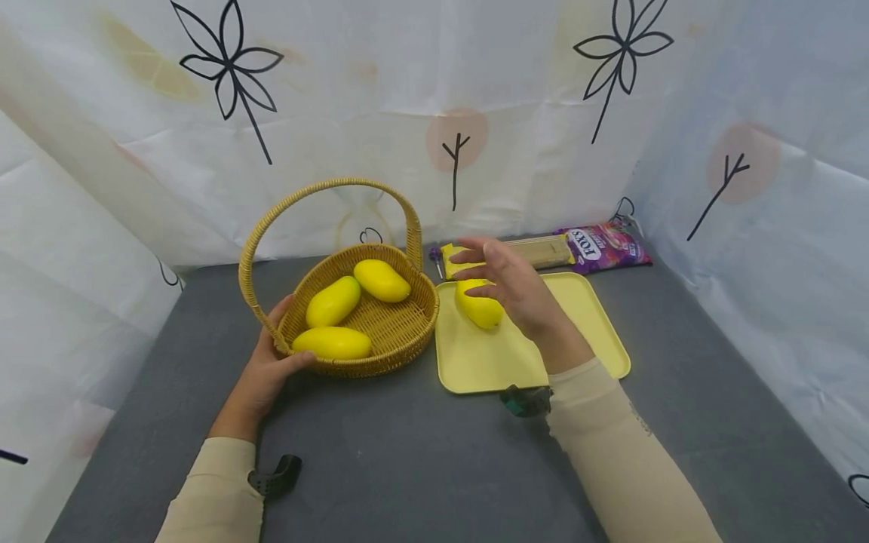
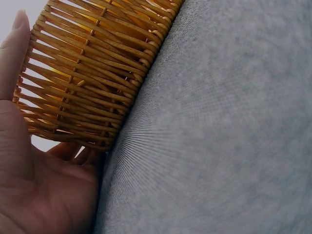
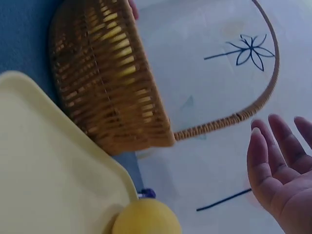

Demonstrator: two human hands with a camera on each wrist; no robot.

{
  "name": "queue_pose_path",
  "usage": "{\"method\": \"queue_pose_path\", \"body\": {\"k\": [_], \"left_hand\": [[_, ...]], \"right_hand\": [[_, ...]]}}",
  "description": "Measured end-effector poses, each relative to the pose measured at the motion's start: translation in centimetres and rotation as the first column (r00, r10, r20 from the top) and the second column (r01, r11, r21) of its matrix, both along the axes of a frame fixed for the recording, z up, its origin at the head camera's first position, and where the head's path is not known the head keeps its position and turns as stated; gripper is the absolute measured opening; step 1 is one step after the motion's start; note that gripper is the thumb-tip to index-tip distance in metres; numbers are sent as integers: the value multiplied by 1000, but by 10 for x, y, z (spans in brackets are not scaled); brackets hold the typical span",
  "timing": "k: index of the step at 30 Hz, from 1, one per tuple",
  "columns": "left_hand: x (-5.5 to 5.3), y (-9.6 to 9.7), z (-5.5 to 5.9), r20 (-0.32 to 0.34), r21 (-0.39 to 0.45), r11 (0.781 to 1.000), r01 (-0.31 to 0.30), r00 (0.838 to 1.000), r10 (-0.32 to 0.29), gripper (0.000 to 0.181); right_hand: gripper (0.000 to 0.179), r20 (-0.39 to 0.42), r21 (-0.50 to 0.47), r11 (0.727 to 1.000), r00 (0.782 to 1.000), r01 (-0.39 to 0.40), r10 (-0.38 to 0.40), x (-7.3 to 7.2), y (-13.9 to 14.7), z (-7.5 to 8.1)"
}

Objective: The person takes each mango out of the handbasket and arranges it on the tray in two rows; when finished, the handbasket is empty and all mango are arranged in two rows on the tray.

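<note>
A wicker basket (image 1: 380, 362) with a tall hooped handle stands on the grey table, holding three yellow mangoes (image 1: 333, 343). My left hand (image 1: 268, 369) grips the basket's left side, thumb at the front rim and fingers round the outside; the left wrist view shows this hand (image 2: 53, 190) against the woven wall (image 2: 92, 68). A further mango (image 1: 483, 308) lies on a pale yellow tray (image 1: 468, 369) to the right. Over that mango hovers my right hand (image 1: 519, 290), fingers spread and apart from it. In the right wrist view the hand (image 3: 287, 175) holds nothing.
Behind the tray lie a purple FOX'S packet (image 1: 607, 247), a pack of thin wooden sticks (image 1: 539, 253) with yellow ends, and a small purple-topped item (image 1: 436, 256). A patterned white curtain (image 1: 380, 113) encloses the table's back and sides.
</note>
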State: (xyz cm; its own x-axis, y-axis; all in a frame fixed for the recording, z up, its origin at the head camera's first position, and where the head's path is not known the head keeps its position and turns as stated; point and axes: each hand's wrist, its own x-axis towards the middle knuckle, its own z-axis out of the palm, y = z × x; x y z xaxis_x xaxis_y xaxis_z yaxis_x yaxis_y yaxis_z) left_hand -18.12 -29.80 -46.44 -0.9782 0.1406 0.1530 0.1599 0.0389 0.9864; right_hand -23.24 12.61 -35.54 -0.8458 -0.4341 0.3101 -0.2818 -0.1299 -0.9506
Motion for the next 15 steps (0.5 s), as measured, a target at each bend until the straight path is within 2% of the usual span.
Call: {"method": "queue_pose_path", "body": {"k": [6, 15], "left_hand": [[1, 1, 2, -3, 10, 1000, 5, 1000, -5, 99], [2, 2, 2, -2, 33, 999, 9, 1000, -9, 99]], "right_hand": [[81, -1, -63, 994, 996, -94, 94, 7, -22, -6], [109, 33, 1, 983, 983, -183, 183, 14, -58, -18]]}}
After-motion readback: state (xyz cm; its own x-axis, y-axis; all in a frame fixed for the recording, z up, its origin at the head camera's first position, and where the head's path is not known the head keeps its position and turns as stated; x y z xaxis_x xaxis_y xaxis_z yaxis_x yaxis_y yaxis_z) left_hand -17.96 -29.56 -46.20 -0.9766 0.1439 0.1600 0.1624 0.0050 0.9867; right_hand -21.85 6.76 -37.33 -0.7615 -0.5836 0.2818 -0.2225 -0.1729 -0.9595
